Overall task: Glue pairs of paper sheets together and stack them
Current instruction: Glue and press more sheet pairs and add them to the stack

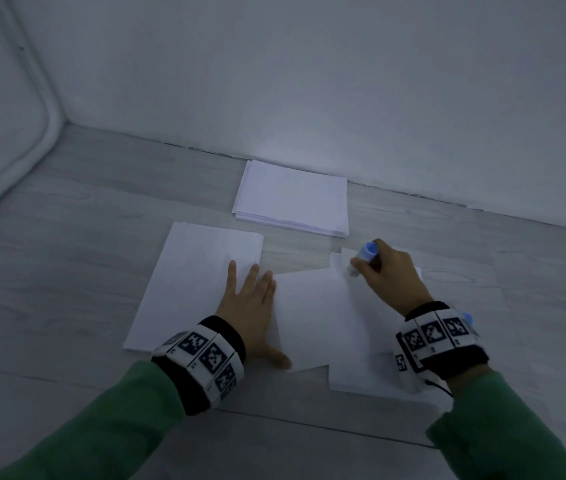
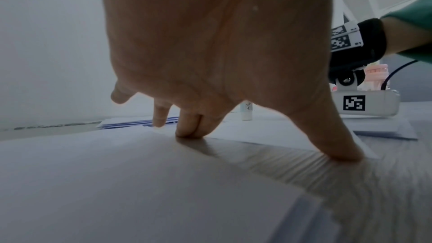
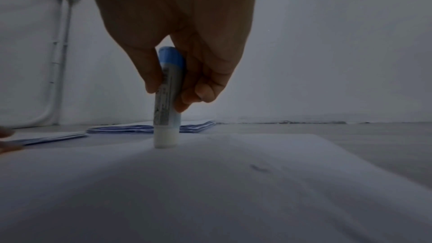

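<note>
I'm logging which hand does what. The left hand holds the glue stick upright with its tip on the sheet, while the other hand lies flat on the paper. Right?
Not quite: the right hand holds the glue stick, as the right wrist view shows, tip down on the sheet. The left hand lies flat, fingers spread.

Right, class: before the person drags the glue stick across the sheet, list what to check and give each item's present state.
1. Right hand grips the glue stick: ok.
2. Glue tip touches the sheet: ok.
3. Stick roughly upright: ok.
4. Left hand holds the sheet steady: its thumb sits at the sheet's edge and its fingers rest on the left pile; whether the sheet is pinned, cannot tell.
5. Glue already spread on the sheet: cannot tell.
6. Far stack clear of the stroke: ok.
</note>
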The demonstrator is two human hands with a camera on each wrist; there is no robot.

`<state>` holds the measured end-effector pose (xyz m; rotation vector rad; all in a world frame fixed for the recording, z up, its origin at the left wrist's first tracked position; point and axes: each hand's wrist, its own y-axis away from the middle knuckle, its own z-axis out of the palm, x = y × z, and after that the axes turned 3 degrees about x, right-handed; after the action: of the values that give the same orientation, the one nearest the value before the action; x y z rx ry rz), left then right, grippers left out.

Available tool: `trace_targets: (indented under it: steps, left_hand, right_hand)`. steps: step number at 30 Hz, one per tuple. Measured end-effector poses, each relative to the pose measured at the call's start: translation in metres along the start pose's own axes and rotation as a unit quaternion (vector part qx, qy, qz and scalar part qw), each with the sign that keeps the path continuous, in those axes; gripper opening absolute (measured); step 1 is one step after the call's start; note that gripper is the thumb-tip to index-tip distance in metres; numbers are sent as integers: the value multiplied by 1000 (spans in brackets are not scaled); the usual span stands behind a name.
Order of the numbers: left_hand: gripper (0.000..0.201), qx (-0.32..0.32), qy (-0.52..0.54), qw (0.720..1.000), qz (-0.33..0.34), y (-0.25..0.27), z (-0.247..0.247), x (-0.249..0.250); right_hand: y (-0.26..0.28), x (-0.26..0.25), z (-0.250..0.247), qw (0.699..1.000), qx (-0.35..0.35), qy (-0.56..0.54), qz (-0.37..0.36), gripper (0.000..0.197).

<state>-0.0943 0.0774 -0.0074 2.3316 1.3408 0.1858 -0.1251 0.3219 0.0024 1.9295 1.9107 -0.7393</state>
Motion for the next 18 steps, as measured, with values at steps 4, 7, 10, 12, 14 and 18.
trace_targets:
  steps: [4, 7, 10, 12, 14, 18]
  left_hand:
    - [136, 2, -3, 1000, -1, 0, -1, 0]
    - [135, 2, -6, 1000, 0, 0, -1, 1]
    - [135, 2, -24, 1000, 3, -1, -4, 2]
    - [136, 2, -41, 999, 10, -3, -7, 2]
    - [136, -3, -36, 999, 15, -7, -13, 0]
    - [113, -8, 19, 1000, 18, -19, -42, 0]
  right_hand:
    - [0, 13, -10, 1000, 22, 1, 21, 19]
    - [0, 21, -16, 999, 28, 13, 32, 18]
    - [2, 29, -25, 997, 54, 24, 44, 17]
    - [5, 37, -35, 993, 104, 5, 60, 17]
    - [10, 45, -46, 986, 142, -23, 80, 18]
    - [17, 53, -57, 985, 132, -68, 88, 14]
